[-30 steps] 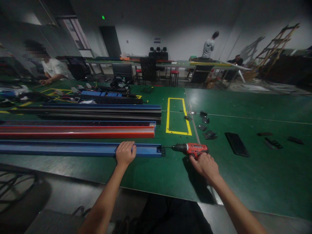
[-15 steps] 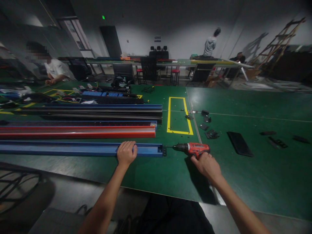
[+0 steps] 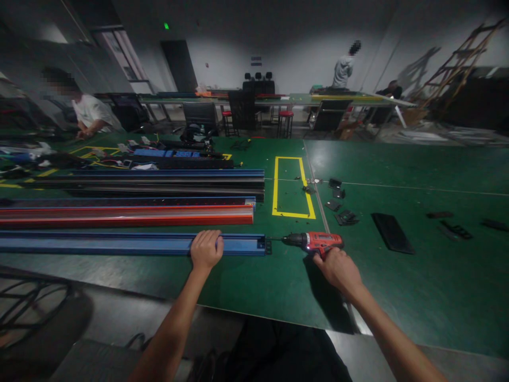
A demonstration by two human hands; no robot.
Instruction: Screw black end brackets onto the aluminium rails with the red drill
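Note:
A long blue rail [image 3: 159, 245] lies across the green table, and my left hand [image 3: 207, 249] is closed over it near its right end. At that end sits a small black end piece [image 3: 269, 247]. My right hand [image 3: 338, 268] is wrapped round the grip of a red and black power drill [image 3: 323, 241]. The drill points left, and its long thin bit reaches the upper part of the rail's end. Whether the tip sits in a screw is too small to tell.
Behind the blue rail lie a red rail [image 3: 159, 216] and several dark rails [image 3: 167, 185]. Small black parts [image 3: 345, 217] and a black flat case [image 3: 392, 233] are to the right. A person [image 3: 93, 112] sits at the far left.
A small light now shows on the drill near its grip. Both hands and the rail have stayed almost where they were.

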